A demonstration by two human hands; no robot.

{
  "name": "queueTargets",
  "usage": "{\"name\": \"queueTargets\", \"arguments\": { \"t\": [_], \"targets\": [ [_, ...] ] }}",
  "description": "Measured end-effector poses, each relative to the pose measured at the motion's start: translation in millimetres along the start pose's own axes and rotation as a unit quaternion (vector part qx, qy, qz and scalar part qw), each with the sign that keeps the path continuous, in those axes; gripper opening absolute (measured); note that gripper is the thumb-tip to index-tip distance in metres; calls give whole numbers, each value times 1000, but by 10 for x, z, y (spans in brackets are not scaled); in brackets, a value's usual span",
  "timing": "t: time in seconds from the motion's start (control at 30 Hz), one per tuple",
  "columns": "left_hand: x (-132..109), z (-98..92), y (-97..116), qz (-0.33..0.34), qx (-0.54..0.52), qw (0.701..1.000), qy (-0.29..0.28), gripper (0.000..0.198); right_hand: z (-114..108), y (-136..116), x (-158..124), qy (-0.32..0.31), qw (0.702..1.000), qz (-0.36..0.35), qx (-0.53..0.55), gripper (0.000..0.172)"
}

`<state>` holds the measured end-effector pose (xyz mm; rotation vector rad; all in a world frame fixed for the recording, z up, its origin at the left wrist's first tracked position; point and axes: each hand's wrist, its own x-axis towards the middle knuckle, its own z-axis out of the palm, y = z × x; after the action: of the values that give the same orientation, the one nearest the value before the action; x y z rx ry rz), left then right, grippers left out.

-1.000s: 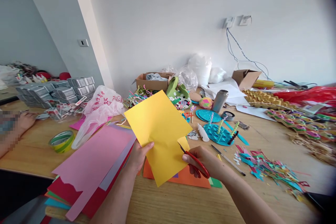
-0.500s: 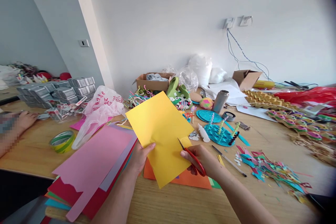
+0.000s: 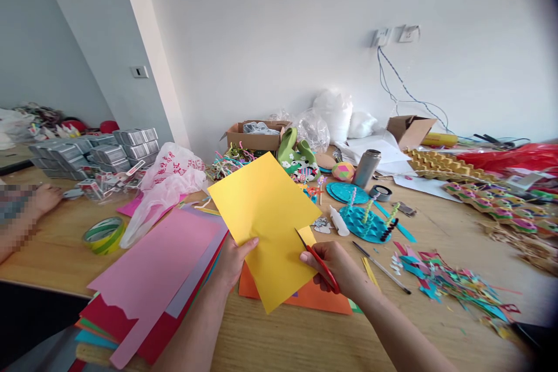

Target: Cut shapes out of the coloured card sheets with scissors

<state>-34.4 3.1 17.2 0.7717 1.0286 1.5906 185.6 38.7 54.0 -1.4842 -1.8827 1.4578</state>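
Observation:
My left hand (image 3: pixel 232 260) pinches the lower left edge of a yellow paper sheet (image 3: pixel 265 215), holding it up above the table. My right hand (image 3: pixel 337 267) grips red-handled scissors (image 3: pixel 317 260), whose blades bite into the sheet's right edge. Under the sheet lies an orange sheet (image 3: pixel 311 297). A stack of pink and red paper (image 3: pixel 157 273) sits to the left of my left hand.
Another person's hand (image 3: pixel 41 197) rests at the far left. Nearby lie a green tape roll (image 3: pixel 103 234), a white plastic bag (image 3: pixel 165 186), a teal disc with pegs (image 3: pixel 364 221), a pen (image 3: pixel 381 267), colourful paper scraps (image 3: pixel 444 282), a metal bottle (image 3: pixel 365 167) and cardboard boxes (image 3: pixel 255 133).
The scissors and my right hand have shifted slightly left, further into the yellow sheet's edge. The sheet has barely moved.

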Motion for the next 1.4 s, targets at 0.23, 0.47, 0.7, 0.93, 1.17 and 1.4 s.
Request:
{"name": "queueTargets", "arguments": {
  "t": [0.23,0.47,0.7,0.93,1.17,1.4],
  "targets": [
    [25,-29,-12,-1,-5,1000,14,54,-158,110,-210,-46,997,-51,-47,46],
    [9,-37,26,-12,-25,1000,6,52,-411,302,-259,99,979,-153,97,46],
    [-12,-20,11,-21,-42,999,-23,48,-38,156,11,36,953,-178,243,45],
    [0,-29,80,-45,-34,998,5,48,-44,129,49,50,957,-163,235,42],
    [21,-73,89,-46,-3,999,20,49,-362,177,13,114,973,-164,112,41],
    [64,-137,131,-35,-68,995,61,48,-764,219,-135,193,966,-147,92,45]
  ]
}}
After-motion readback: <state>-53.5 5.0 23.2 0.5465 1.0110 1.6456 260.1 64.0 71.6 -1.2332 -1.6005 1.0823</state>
